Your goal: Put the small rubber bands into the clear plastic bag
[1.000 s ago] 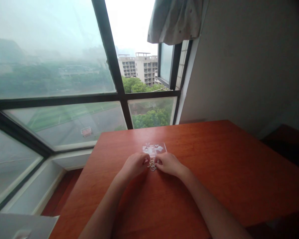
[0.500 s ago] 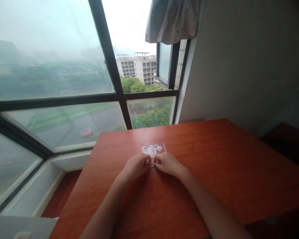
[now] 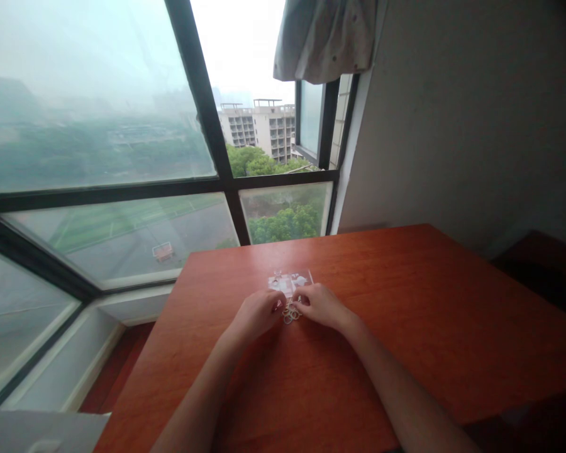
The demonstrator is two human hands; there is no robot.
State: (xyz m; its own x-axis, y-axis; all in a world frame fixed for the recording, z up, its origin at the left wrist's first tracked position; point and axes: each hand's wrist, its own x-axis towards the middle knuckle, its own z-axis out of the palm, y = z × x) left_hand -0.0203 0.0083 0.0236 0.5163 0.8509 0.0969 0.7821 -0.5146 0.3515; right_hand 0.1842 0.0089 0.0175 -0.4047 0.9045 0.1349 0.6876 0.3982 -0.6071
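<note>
Several small pale rings [image 3: 290, 314] lie in a loose pile on the reddish-brown table [image 3: 387, 283], between and just below my hands. My left hand [image 3: 260, 309] is closed at the pile's left side, its fingertips curled together; what they pinch is too small to make out. On the other side my right hand [image 3: 321, 306] is also closed, thumb and finger pressed together over the pile's right edge, and its content is hidden. Just beyond both hands lies a flat clear case [image 3: 287, 283] with white pieces in it, partly covered by the fingers.
A window with dark frames [image 3: 231, 182] stands behind and left of the table, one pane swung outward. A short curtain [image 3: 325, 41] hangs at its top. The grey wall [image 3: 453, 126] runs along the right. The table's left edge drops to a red floor [image 3: 117, 358].
My right hand has shifted slightly up and away, so more of the ring pile shows. My left hand has hardly moved.
</note>
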